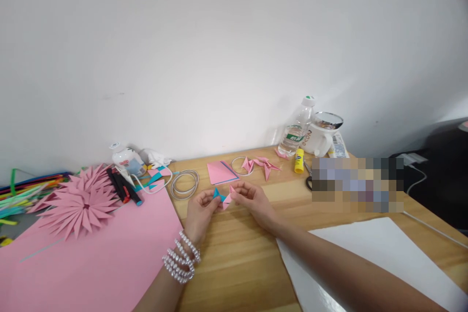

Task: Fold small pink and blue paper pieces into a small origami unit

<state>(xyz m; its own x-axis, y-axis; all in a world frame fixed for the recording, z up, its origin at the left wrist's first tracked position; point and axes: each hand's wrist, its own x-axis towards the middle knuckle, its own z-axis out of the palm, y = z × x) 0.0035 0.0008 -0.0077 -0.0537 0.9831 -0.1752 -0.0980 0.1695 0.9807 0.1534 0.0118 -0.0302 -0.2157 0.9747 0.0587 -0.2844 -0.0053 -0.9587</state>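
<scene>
Tabletop: light wooden tabletop [234, 253], set against a plain white wall, carrying everything below.
Pink sheet: big flat sheet of pink paper [109, 263] over the near left corner, just left of the left forearm.
White sheet: large white sheet of paper [365, 253] at the near right, partly under the right forearm.
Flower: spiky pink folded-paper flower [78, 202] lying on the far end of the pink sheet, well left of the hands.
Left hand [199, 214]: raised over the middle of the tabletop, grip pressed together on the blue end of the paper piece; beaded silver bracelet [181, 258] wound round the wrist.
Right hand [254, 200]: opposite and close, grip pinching the pink end.
Paper piece: small folded pink-and-blue paper piece [224, 197], held just above the wood between the two grips, neither hand nearer.
Axis: long axis left to right, roughly along the near edge; blue tip pointing to the left hand, pink tip to the right hand.
Beyond the hands: square pink paper pad [220, 172] and loose pink folded paper points [261, 164], near but apart.
Far right: clear plastic water bottle [296, 129] with yellow glue stick [299, 161] just beside it.
</scene>
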